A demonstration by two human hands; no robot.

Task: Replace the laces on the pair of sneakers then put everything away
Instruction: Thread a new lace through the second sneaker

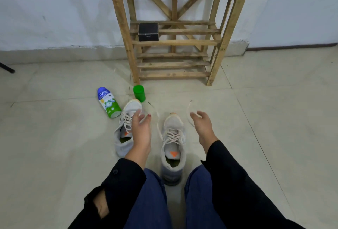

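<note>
The right sneaker (172, 137) stands on the floor (256, 118) between the person's knees. Its toe points away, toward the rack (173, 42), and its long axis runs straight out from the person. It is laced across the tongue. Two loose lace ends rise from it: one (157, 118) curves up on the left side, the other (188, 111) on the right.

The left sneaker (126, 118) stands just beside it, further out. Its toe also points away, angled a little to the right, and its heel lies nearer the left sleeve. It too is laced.

The left hand (140, 129) reaches forward over the left sneaker, back upward, fingers loosely curled and blurred. The left lace end passes close to its fingertips; whether it pinches the lace cannot be told. The right hand (203, 124) is stretched out to the right of the right sneaker, fingers loosely bent. The right lace end runs by its fingers, and a grip there cannot be told either.

A bottle (108, 102) lies on its side left of the left sneaker. A green cup (139, 93) stands near that sneaker's toe, by the rack's leg. A black box (148, 31) sits on a rack shelf.
</note>
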